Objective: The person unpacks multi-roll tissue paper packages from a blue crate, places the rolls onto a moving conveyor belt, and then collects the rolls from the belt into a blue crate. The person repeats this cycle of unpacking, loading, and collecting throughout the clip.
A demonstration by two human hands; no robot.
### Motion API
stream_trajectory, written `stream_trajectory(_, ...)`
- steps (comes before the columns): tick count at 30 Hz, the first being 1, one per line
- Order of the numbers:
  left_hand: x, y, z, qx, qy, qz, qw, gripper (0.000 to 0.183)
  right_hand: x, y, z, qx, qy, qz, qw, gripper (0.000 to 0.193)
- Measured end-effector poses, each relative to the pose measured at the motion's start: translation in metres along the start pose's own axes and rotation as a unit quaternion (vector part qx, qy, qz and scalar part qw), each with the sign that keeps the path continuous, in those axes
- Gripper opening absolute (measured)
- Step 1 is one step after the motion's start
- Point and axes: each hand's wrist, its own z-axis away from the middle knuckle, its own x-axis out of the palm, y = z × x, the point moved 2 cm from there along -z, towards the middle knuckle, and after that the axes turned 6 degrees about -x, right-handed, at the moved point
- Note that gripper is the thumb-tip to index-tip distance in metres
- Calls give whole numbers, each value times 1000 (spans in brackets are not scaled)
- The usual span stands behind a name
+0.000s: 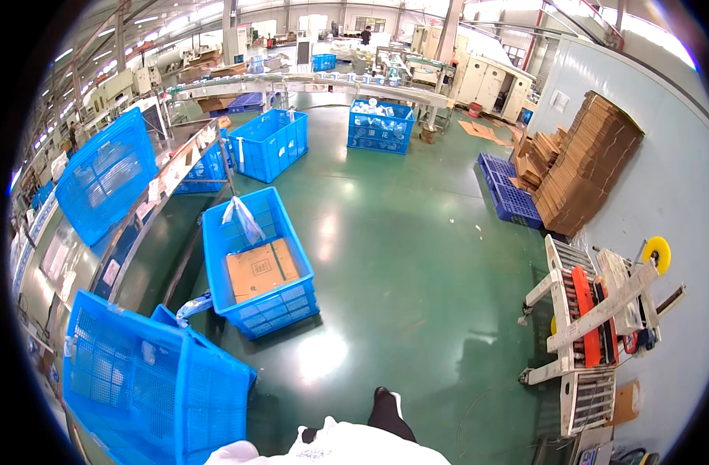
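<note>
Neither my left hand nor my right hand shows; only my white top (347, 446) and one dark trouser leg and shoe (387, 411) come in at the lower edge. Closest to me on the left stand tipped blue plastic crates (215, 395). Beyond them a blue crate (265, 318) holds a flat brown cardboard piece (263, 270), and a pale strip of cloth or plastic hangs over its far rim.
On the right stands a carton-sealing machine (591, 318) with rollers. Behind it, flattened cartons (591, 167) are stacked by a blue pallet (498, 186). Ahead, a blue crate (379, 139) holds white items before a conveyor (316, 81). A metal frame (153, 213) runs along the left.
</note>
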Motion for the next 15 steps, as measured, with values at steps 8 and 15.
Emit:
stream_trajectory(8,-64,266,-68,85,36,79,993,29,-256,-245,-293,-286,109,400,864,24)
stream_trajectory(15,-160,384,-165,74,53,112,990,28,-400,-698,-417,-375,49,-219,900,19)
